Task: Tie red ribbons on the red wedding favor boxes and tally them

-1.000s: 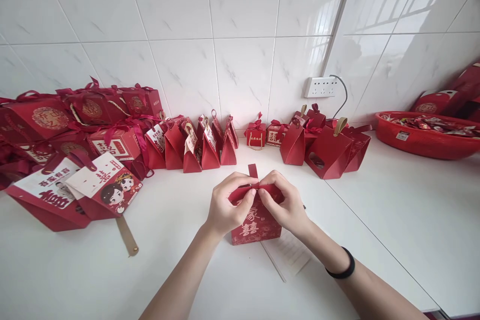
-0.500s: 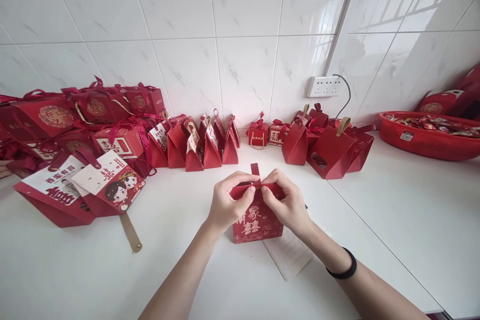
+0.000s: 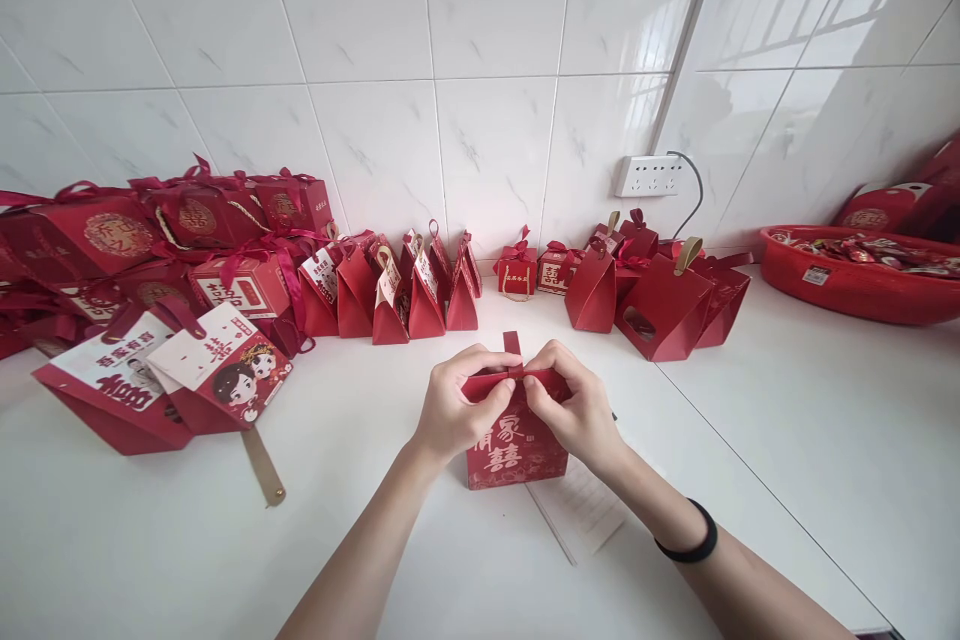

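A small red gift box (image 3: pixel 514 450) with gold characters stands on the white counter (image 3: pixel 420 560) in front of me. My left hand (image 3: pixel 454 410) and my right hand (image 3: pixel 571 408) both pinch its folded top flaps, fingertips meeting at the middle. A red tab of the box sticks up behind my fingers. A black band circles my right wrist.
Many red gift bags and boxes line the tiled wall, with a big pile at the left (image 3: pixel 150 250). Two flat red-and-white bags (image 3: pixel 187 370) lie front left. A red basin (image 3: pixel 862 275) of wrapped sweets stands far right. A white paper sheet (image 3: pixel 585 505) lies under my right forearm.
My hands stay pinched on the box top; the fingertips have shifted slightly along the flaps. The view has drifted a little.
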`<state>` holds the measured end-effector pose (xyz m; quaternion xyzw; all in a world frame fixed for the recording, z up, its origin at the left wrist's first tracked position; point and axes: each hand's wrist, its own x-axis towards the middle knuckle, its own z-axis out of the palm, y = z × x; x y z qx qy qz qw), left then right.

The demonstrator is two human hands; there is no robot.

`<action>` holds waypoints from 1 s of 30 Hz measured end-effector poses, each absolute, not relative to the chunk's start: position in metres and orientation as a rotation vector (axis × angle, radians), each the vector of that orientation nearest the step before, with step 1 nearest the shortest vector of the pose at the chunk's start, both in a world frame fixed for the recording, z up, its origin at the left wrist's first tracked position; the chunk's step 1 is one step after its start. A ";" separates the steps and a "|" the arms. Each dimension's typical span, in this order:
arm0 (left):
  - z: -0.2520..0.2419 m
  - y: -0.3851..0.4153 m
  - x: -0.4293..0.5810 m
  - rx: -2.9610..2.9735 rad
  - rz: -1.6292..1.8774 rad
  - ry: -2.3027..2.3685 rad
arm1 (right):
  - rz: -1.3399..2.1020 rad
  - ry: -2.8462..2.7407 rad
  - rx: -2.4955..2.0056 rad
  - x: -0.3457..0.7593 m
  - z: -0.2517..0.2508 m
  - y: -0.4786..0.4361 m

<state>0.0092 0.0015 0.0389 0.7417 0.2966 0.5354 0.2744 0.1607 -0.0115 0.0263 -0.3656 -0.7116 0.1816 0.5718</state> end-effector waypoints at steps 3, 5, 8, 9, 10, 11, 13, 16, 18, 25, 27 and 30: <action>0.040 0.001 0.009 1.986 1.436 0.796 | 0.426 -1.663 -0.866 0.161 0.027 -0.012; 0.040 0.001 0.009 1.980 1.436 0.794 | 0.428 -1.661 -0.872 0.161 0.027 -0.012; 0.041 0.001 0.009 1.969 1.431 0.797 | 0.421 -1.653 -0.881 0.160 0.027 -0.012; 0.041 0.001 0.009 1.963 1.429 0.796 | 0.418 -1.653 -0.882 0.160 0.027 -0.012; 0.040 0.000 0.009 1.956 1.430 0.793 | 0.415 -1.651 -0.882 0.159 0.027 -0.012; 0.040 0.000 0.009 1.952 1.432 0.785 | 0.413 -1.652 -0.880 0.159 0.027 -0.011; 0.040 0.000 0.009 1.952 1.433 0.760 | 0.408 -1.661 -0.871 0.160 0.027 -0.011; 0.039 0.000 0.007 1.966 1.404 0.709 | 0.414 -1.694 -0.840 0.162 0.027 -0.012; 0.038 0.000 0.006 1.977 1.385 0.679 | 0.423 -1.719 -0.819 0.163 0.027 -0.013; 0.037 0.001 0.008 2.039 1.432 0.686 | 0.394 -1.730 -0.815 0.163 0.026 -0.014; 0.037 0.001 0.009 2.041 1.440 0.696 | 0.391 -1.722 -0.824 0.162 0.026 -0.014; 0.039 0.001 0.009 2.001 1.454 0.708 | 0.415 -1.707 -0.859 0.162 0.027 -0.014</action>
